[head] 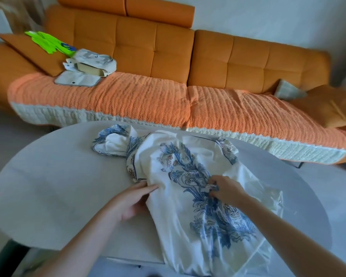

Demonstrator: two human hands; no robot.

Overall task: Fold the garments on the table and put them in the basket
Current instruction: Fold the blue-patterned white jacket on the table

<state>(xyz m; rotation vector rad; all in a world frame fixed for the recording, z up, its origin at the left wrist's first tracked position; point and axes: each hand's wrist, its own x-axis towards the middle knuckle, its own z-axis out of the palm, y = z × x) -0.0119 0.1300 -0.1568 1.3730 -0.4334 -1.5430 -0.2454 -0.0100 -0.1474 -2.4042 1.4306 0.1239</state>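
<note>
**Both hands on the printed garment**

A white garment [178, 216] with a blue floral print lies spread on the pale oval table [48, 186]. It runs from the far edge by the sofa [168, 47] down to the near edge, where its hem hangs over.

The left hand [131, 199] lies at the garment's left edge, about midway along it. Its fingers [148, 187] are nearly straight and close together, and their tips touch the fabric just where a patterned border folds under.

The right hand [227, 189] sits on the middle of the print, with its fingers [214, 186] curled and pinching a small gather of cloth — the fabric puckers up between them. The two hands are level with each other, and a band of white cloth lies between them.

At the far left of the garment lies a bunch [112, 142] of the same blue and white cloth, touching it. I cannot tell whether it is a sleeve or a separate piece.

Behind the table, the orange sofa wears a ribbed cover [128, 100]. On its left end sit a pale bag [96, 60] and something bright green [46, 42] — at the right end, a cushion [328, 104].
</note>
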